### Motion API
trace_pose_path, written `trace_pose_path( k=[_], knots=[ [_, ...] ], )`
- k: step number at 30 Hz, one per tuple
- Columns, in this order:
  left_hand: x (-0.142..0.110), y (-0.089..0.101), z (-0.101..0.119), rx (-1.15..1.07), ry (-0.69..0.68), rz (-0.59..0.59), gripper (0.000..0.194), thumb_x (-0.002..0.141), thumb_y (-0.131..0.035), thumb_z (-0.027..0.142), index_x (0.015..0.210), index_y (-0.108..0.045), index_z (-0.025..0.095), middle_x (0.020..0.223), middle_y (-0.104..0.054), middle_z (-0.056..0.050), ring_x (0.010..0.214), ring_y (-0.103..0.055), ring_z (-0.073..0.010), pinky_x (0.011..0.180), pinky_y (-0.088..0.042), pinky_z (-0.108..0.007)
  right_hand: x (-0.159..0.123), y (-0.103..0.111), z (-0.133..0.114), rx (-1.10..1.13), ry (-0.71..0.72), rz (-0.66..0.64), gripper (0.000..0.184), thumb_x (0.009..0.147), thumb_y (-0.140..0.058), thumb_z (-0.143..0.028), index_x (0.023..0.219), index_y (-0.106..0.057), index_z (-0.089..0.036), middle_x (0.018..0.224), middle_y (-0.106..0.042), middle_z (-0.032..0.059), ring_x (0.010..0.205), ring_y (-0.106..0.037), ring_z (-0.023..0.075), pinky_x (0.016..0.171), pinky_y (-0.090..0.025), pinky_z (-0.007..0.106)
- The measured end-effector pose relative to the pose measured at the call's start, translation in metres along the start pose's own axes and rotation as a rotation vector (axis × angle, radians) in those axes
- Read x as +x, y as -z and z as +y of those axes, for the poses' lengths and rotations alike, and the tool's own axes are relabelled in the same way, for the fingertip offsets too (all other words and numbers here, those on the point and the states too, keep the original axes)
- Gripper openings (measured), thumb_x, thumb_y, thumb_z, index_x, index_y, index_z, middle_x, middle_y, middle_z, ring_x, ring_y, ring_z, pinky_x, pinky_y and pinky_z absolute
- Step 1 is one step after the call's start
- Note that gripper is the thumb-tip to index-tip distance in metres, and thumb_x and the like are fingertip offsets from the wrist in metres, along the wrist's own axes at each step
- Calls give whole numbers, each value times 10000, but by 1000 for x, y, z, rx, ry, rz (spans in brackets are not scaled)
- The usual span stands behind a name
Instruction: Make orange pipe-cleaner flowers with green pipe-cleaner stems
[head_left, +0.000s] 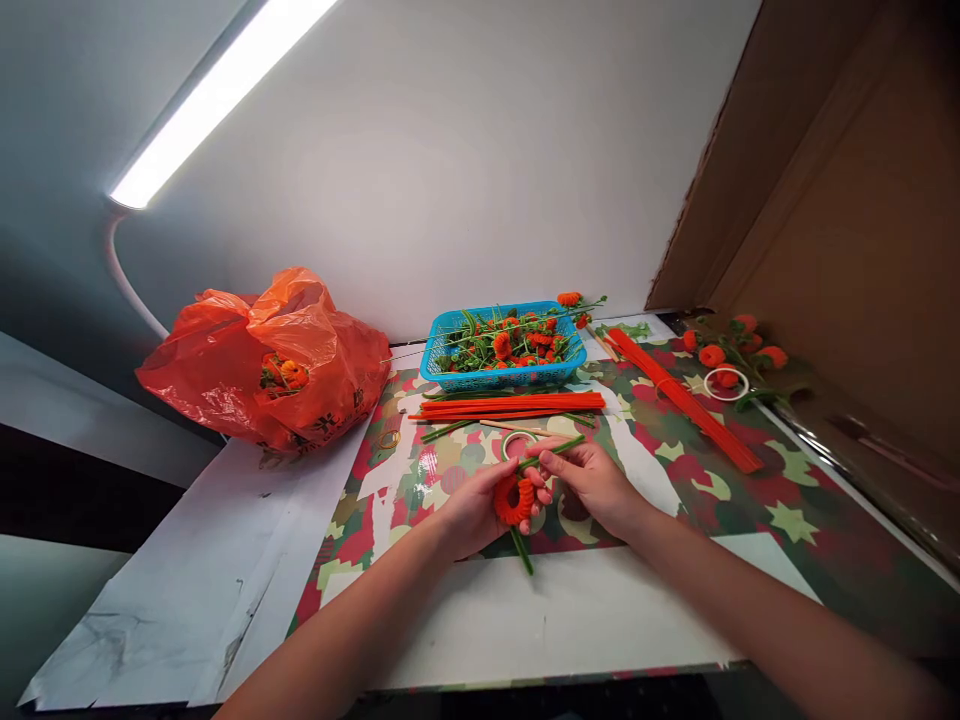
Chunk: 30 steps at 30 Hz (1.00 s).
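Note:
Between my hands is an orange pipe-cleaner flower (514, 502), a ring of fuzzy coils with an open middle. My left hand (480, 505) is closed round it, thumb and fingers at its upper edge. A green pipe cleaner (564, 447) slants up to the right from the flower's top, pinched by the thumb and forefinger of my right hand (592, 482). Another green length (522, 552) pokes out below the flower. How the green pieces join the flower is hidden by my fingers. Just behind my hands lies a white ring (519, 443).
A blue basket (501, 378) of orange and green pieces stands at the back, with orange pipe cleaners (510, 405) before it. Another orange bundle (686, 400) lies right, near finished flowers (712, 356) and a roll of tape (726, 384). An orange plastic bag (330, 350) sits left under a lamp (225, 95).

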<state>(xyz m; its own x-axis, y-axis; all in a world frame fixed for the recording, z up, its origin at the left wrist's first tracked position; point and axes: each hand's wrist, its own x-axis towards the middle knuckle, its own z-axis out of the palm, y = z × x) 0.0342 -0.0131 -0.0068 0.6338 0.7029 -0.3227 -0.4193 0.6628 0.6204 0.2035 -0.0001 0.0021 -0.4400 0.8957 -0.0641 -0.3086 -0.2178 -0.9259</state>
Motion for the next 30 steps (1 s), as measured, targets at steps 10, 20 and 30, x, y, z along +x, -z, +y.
trace_pose_path(
  k=[10, 20, 30],
  knots=[
    [1, 0, 3, 93, 26, 11, 346, 850, -533, 426, 648, -546, 145, 593, -596, -45, 456, -543, -124, 387, -408, -202, 4, 6, 3, -65, 48, 182, 407, 676, -732, -548, 769, -701, -152, 609, -613, 3, 536, -554, 107, 509, -443, 223],
    [0, 1, 2, 68, 68, 25, 264, 835, -542, 346, 768, -626, 106, 613, -610, -46, 451, -544, -116, 385, -385, -204, 4, 8, 3, -87, 43, 200, 421, 676, -729, -545, 823, -704, -151, 610, -604, 1, 529, -527, 104, 489, -427, 221],
    [2, 1, -1, 21, 86, 10, 231, 769, -581, 319, 745, -621, 92, 660, -636, -80, 545, -582, -135, 450, -392, -213, -3, -6, 0, -176, 105, 3, 379, 734, -691, -521, 658, -590, -163, 668, -526, -24, 467, -543, 85, 454, -441, 233]
  ],
)
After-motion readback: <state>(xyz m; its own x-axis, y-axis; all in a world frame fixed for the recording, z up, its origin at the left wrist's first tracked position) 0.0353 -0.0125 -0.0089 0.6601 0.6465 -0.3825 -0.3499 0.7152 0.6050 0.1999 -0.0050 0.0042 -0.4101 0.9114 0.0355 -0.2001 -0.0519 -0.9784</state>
